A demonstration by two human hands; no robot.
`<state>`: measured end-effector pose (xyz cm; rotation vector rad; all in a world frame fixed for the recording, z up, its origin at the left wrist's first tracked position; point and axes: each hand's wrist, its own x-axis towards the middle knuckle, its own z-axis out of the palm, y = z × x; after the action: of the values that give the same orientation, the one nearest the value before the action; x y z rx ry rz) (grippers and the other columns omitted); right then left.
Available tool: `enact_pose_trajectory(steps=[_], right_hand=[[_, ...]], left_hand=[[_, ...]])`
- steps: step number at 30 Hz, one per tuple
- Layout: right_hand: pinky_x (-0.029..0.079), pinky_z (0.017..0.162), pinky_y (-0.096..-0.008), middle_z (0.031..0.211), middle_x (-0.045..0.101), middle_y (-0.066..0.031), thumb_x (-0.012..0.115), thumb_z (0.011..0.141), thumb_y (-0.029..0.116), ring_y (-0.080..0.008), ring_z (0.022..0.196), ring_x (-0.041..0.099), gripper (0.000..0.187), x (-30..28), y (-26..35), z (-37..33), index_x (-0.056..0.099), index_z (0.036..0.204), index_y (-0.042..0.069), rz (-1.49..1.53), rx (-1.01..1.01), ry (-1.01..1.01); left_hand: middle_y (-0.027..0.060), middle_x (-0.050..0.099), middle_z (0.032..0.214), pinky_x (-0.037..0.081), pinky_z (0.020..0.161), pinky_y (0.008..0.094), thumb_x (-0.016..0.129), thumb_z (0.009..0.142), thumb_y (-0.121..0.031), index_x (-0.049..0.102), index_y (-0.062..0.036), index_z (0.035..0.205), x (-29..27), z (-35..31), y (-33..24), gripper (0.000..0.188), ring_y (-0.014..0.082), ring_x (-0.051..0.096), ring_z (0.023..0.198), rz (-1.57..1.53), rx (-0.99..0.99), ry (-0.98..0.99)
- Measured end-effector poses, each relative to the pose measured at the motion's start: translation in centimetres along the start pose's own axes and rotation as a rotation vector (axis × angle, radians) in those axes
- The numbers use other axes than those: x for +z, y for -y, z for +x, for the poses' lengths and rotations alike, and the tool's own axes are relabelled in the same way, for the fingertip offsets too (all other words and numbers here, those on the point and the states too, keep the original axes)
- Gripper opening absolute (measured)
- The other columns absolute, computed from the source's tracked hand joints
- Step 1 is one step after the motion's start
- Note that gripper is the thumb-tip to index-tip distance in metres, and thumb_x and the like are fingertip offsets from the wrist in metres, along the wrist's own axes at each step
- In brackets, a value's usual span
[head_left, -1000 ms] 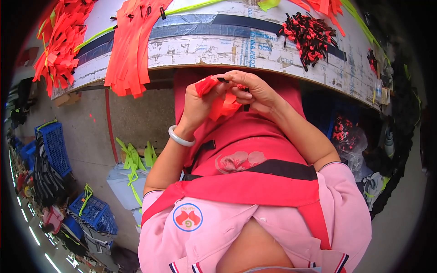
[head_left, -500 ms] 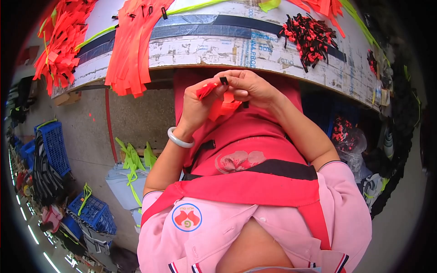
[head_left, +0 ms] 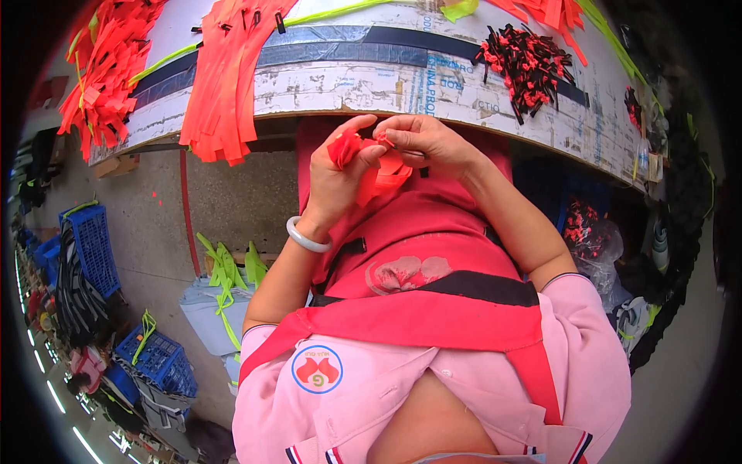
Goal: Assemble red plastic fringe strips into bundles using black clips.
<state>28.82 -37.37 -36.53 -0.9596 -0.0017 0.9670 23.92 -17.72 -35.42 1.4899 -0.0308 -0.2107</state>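
Observation:
My left hand (head_left: 337, 172) is closed round a small bunch of red-orange fabric strips (head_left: 392, 176), held just off the table's near edge and above my red apron. Folded strip ends stick out over its thumb side, while the longer parts hang below the palm. My right hand (head_left: 437, 145) meets it at the fingertips, its thumb and index finger pinching a small red strip end (head_left: 384, 139). A dark tip shows just below the right fingers; what it belongs to is hidden.
On the worn white table (head_left: 332, 89) lie a flat bundle of orange strips (head_left: 222, 93), a tangled orange heap (head_left: 104, 81) at far left and a pile of small black-and-red pieces (head_left: 525, 69) at right. Blue crates (head_left: 158, 363) stand on the floor at left.
The black piece between my fingertips no longer shows there; a red end does now. My left index finger has lifted, and the folded strip ends show more.

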Motion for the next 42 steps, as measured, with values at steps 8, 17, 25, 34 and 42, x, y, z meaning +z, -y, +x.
enact_pose_trajectory(steps=[8,17,25,34,42], right_hand=[[0.027,0.043,-0.0157,0.091,0.064,-0.0015,0.051,0.100,0.020,-0.0007,0.049,0.037,0.020,0.7,0.6,-0.7,0.057,0.109,0.003,-0.069,-0.107,0.009],[0.032,0.045,-0.0154,0.083,0.067,-0.0026,0.059,0.095,0.017,-0.0014,0.052,0.045,0.019,3.5,0.7,-1.6,0.062,0.104,0.001,-0.335,-0.211,-0.246],[0.048,0.063,-0.0185,0.079,0.067,-0.0040,0.063,0.093,0.014,-0.0062,0.073,0.061,0.019,3.7,0.7,-1.8,0.063,0.101,-0.003,-0.441,-0.250,-0.276],[0.037,0.048,-0.0169,0.077,0.066,-0.0034,0.062,0.094,0.018,-0.0023,0.057,0.051,0.019,2.7,0.3,-1.7,0.056,0.100,0.000,-0.306,-0.098,-0.215],[0.027,0.041,-0.0164,0.075,0.065,-0.0028,0.060,0.095,0.021,-0.0010,0.047,0.040,0.017,2.7,-0.5,-1.3,0.056,0.100,0.005,-0.122,-0.155,-0.194]], left_hand=[[0.0053,0.068,0.094,0.050,0.080,0.0247,0.063,0.090,-0.004,0.062,0.0029,0.113,-1.3,0.4,-0.5,0.024,0.0101,0.063,0.085,-0.202,-0.165,0.085],[0.0044,0.070,0.088,0.051,0.073,0.0228,0.064,0.090,-0.006,0.068,0.0031,0.099,-0.7,0.3,0.0,0.014,0.0082,0.063,0.081,-0.105,-0.070,0.047],[0.0041,0.070,0.087,0.050,0.072,0.0224,0.063,0.091,-0.007,0.068,0.0023,0.100,-0.5,-0.1,0.1,0.014,0.0081,0.062,0.080,-0.087,-0.014,0.075],[0.0042,0.069,0.082,0.050,0.069,0.0229,0.060,0.091,-0.004,0.068,0.0023,0.098,-0.2,-0.1,-0.1,0.012,0.0080,0.062,0.076,0.017,-0.016,0.087],[0.0052,0.069,0.081,0.051,0.069,0.0238,0.059,0.091,-0.001,0.067,0.0033,0.097,0.2,0.2,-0.4,0.011,0.0085,0.062,0.075,-0.017,0.033,0.086]])
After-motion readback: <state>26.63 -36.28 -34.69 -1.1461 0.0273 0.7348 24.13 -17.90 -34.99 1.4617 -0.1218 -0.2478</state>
